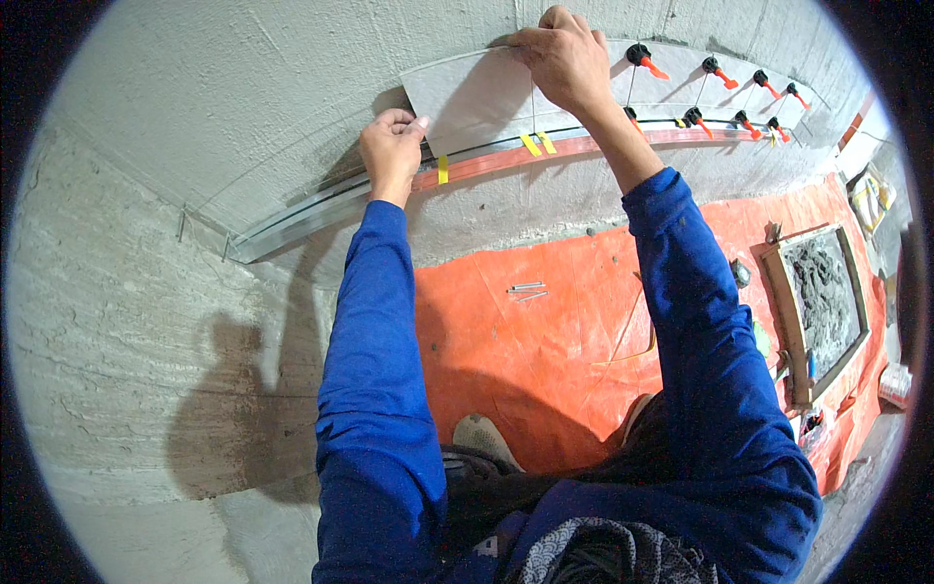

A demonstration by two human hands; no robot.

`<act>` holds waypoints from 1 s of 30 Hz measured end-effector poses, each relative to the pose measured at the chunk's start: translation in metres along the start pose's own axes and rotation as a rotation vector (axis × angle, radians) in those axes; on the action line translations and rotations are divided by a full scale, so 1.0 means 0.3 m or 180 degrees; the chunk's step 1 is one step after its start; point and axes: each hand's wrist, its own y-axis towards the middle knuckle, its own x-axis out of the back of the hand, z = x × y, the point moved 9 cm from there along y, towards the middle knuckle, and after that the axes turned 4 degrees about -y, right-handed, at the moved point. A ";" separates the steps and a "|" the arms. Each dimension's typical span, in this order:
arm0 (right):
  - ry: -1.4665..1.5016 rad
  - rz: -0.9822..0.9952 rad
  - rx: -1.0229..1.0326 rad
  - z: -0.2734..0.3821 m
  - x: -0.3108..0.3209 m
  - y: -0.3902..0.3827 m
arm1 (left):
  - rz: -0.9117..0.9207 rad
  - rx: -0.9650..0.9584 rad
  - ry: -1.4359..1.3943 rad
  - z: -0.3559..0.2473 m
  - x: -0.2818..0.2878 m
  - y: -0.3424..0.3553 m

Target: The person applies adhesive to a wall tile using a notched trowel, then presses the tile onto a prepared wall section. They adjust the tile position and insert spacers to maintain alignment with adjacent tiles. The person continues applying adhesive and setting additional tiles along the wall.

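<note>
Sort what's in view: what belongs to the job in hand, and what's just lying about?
Likely job: tile touched by left hand and right hand, black-and-red clips, yellow tape, rail, grey mix.

Seemingly lying about: metal pins, dark lump.

tile [472,97]: pale grey | clips [711,65]: black-and-red | tape [443,169]: yellow | sleeves [372,360]: blue | sheet [545,341]: orange

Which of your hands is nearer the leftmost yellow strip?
Left. The left hand is just above and left of the strip; the right hand is farther off, up and right.
</note>
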 end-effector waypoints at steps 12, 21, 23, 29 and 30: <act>-0.0058 -0.0030 0.0193 -0.010 0.052 0.011 | 0.0056 0.0033 0.0067 0.001 0.007 -0.003; -0.0172 0.0279 0.0194 -0.032 0.009 0.006 | 0.0184 0.0123 0.0069 0.032 0.001 0.020; -0.0158 0.0272 0.0214 -0.034 0.001 0.004 | 0.0170 0.0159 0.0094 0.041 0.003 0.022; -0.0112 0.0274 0.0222 -0.029 -0.005 0.009 | 0.0203 0.0013 0.0035 0.020 0.003 0.016; -0.0108 0.0338 0.0208 -0.027 -0.008 0.010 | 0.0232 0.0066 0.0006 0.020 0.002 0.013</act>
